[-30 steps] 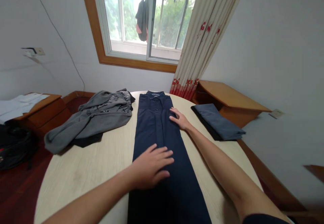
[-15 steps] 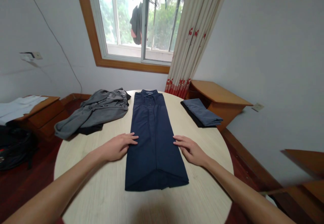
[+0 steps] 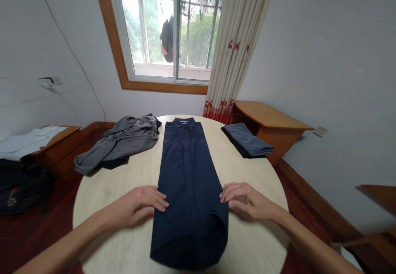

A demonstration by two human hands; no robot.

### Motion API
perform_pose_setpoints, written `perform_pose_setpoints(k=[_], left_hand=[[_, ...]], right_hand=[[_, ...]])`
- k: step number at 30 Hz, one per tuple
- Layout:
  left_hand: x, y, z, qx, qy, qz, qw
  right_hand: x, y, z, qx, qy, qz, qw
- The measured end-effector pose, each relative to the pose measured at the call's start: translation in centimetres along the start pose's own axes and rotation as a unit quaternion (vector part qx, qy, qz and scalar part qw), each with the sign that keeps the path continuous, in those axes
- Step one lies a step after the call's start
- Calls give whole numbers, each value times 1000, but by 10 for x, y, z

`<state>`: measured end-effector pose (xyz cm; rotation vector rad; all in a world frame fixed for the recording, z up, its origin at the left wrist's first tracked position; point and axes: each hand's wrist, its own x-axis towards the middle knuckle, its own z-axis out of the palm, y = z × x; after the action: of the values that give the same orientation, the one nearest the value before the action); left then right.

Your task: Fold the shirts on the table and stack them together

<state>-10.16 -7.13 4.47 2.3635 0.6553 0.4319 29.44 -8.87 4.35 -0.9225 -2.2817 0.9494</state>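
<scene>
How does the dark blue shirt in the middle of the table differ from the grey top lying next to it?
The navy shirt lies flat in a long narrow strip; the grey top is a rumpled heap. The left hand and right hand touch the navy shirt's edges; nothing touches the grey top. Both rest on the round table.
</scene>
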Motion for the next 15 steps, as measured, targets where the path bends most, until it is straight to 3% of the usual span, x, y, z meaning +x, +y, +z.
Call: perform_pose_setpoints(k=[3, 5, 6, 8, 9, 10, 13, 15], left_hand=[[4, 30, -30, -87, -18, -30, 996], [18, 36, -56, -136, 32, -66, 988], [30, 33, -68, -163, 83, -78, 980], [60, 17, -90, -219, 215, -79, 949], [77, 5, -97, -252, 300, -65, 918], [93, -9, -102, -281, 352, -73, 890], [125, -53, -100, -320, 403, -175, 839], [128, -78, -87, -331, 396, -258, 817]], right_hand=[[5, -37, -25, 65, -69, -8, 995], [20, -47, -45, 86, -61, 4, 994], [33, -46, -55, 96, -30, 19, 995], [66, -31, -72, 123, 94, 39, 987], [85, -19, -79, 140, 183, 37, 972], [105, -6, -84, 156, 238, 52, 957], [149, 31, -82, 164, 319, 185, 915], [158, 48, -69, 125, 292, 271, 909]])
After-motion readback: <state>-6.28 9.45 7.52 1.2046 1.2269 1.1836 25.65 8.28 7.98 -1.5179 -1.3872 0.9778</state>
